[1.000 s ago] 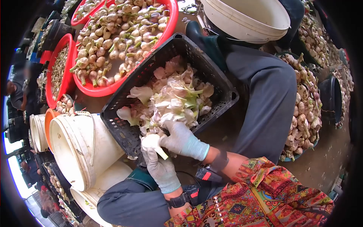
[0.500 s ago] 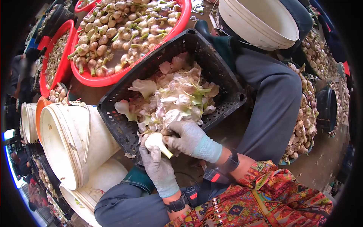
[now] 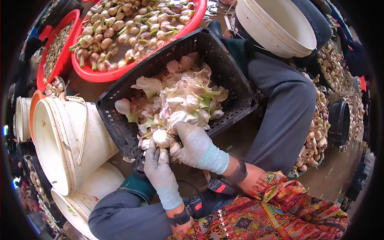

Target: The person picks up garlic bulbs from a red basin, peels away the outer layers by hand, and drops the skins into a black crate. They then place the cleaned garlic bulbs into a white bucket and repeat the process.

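Observation:
A peeled white garlic bulb point(image 3: 161, 139) sits between my two gloved hands at the near edge of the black crate point(image 3: 236, 113). From below, the fingertips of my left hand point(image 3: 162, 172) are closed against it. My right hand point(image 3: 195, 145) is bent in from the right, thumb and fingers pinched at the bulb's side. Its stem is hidden, apparently behind the right fingers. Under and beyond the hands, loose garlic skins point(image 3: 180, 96) lie heaped in the crate.
A red tub point(image 3: 90, 76) of unpeeled garlic stands beyond the crate. White buckets point(image 3: 96, 128) lie tipped at the left, and another bucket point(image 3: 244, 22) stands at the upper right. More garlic point(image 3: 314, 144) is piled beyond my knee point(image 3: 288, 96).
The bulb has been turned, so its stem, earlier pointing down and right, no longer shows. My right fingers have come down close against it. The whole view has shifted slightly.

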`<action>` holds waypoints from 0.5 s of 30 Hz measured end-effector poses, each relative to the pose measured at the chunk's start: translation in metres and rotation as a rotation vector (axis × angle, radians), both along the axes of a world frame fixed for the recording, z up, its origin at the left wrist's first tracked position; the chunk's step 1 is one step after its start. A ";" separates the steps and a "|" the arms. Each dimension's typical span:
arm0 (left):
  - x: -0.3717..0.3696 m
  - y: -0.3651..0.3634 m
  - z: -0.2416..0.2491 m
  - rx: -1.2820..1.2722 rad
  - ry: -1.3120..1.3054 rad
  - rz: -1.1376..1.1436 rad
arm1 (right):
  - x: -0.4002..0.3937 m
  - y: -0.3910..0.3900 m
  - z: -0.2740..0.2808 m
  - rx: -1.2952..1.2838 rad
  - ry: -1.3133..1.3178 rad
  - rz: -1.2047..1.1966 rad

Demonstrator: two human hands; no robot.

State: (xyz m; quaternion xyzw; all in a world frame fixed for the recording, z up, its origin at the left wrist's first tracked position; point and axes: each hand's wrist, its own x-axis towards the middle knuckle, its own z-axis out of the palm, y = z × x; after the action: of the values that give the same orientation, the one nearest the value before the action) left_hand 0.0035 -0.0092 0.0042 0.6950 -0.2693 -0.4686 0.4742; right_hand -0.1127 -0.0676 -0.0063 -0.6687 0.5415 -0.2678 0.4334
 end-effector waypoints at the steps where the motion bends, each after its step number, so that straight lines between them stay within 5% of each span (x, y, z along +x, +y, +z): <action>1: 0.000 -0.003 0.006 0.056 0.008 0.027 | 0.002 -0.001 0.000 0.044 -0.010 -0.012; 8: 0.017 0.014 -0.005 -0.149 0.460 0.073 | -0.031 -0.050 -0.056 0.075 -0.168 -0.401; 10: 0.015 0.013 0.003 -0.166 0.486 0.037 | -0.041 -0.035 -0.030 0.211 -0.117 -0.290; 12: 0.012 0.012 0.004 -0.174 0.602 0.060 | -0.042 -0.016 -0.018 -0.032 -0.273 -0.123; 13: 0.010 0.013 0.008 -0.200 0.649 0.039 | -0.039 -0.009 -0.014 0.250 -0.546 -0.058; 15: 0.007 0.014 0.005 -0.178 0.635 0.034 | -0.030 -0.008 -0.010 0.057 -0.572 -0.042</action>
State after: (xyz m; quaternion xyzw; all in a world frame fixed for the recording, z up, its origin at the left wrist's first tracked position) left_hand 0.0109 0.0046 0.0093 0.4747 -0.1363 -0.6284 0.6010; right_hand -0.1423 -0.0760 -0.0164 -0.5419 0.4184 -0.4392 0.5816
